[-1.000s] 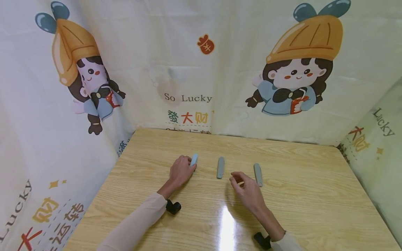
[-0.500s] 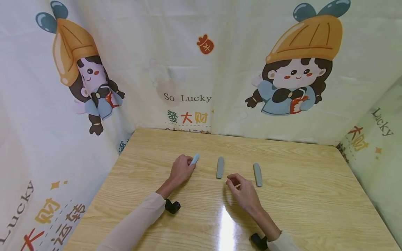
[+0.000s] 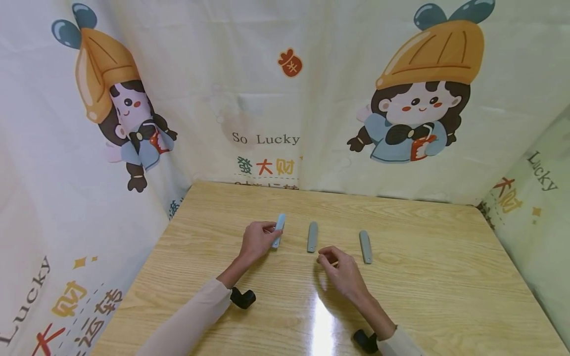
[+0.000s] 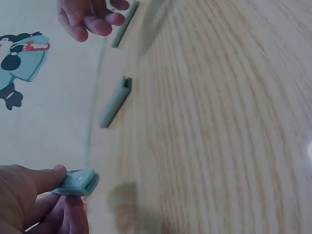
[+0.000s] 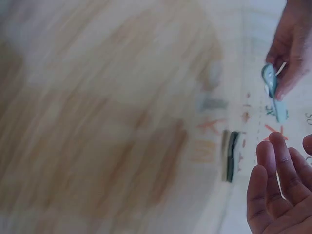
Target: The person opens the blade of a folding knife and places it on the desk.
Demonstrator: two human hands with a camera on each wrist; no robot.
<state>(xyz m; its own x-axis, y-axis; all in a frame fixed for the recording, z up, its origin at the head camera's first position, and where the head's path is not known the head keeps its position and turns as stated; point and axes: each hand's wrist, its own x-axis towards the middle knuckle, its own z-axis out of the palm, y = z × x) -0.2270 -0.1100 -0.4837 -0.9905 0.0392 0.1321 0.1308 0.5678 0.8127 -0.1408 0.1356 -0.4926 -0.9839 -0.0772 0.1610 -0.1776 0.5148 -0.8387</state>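
My left hand (image 3: 257, 241) pinches a slim light blue plastic piece (image 3: 279, 228) between thumb and fingers, over the left part of the table. In the left wrist view that light blue piece (image 4: 80, 181) shows a slot along its edge and a small round dot near one end. Holding nothing, my right hand (image 3: 343, 271) hovers with loosely bent fingers just in front of two grey-green pieces of similar shape. The left one (image 3: 312, 237) lies between my hands; the right one (image 3: 365, 246) lies beyond my right hand. Each has a small hole near its front end.
The light wood table (image 3: 427, 277) meets a printed cloth (image 3: 329, 123) at its back and sides. A strip of glare (image 3: 321, 321) shines on the wood near the front. A black wrist mount (image 3: 243, 298) sticks out at my left cuff.
My left hand has shifted slightly right, turning the light blue piece so more of its length shows. My right hand has drifted a little left. Both grey-green pieces stay put.
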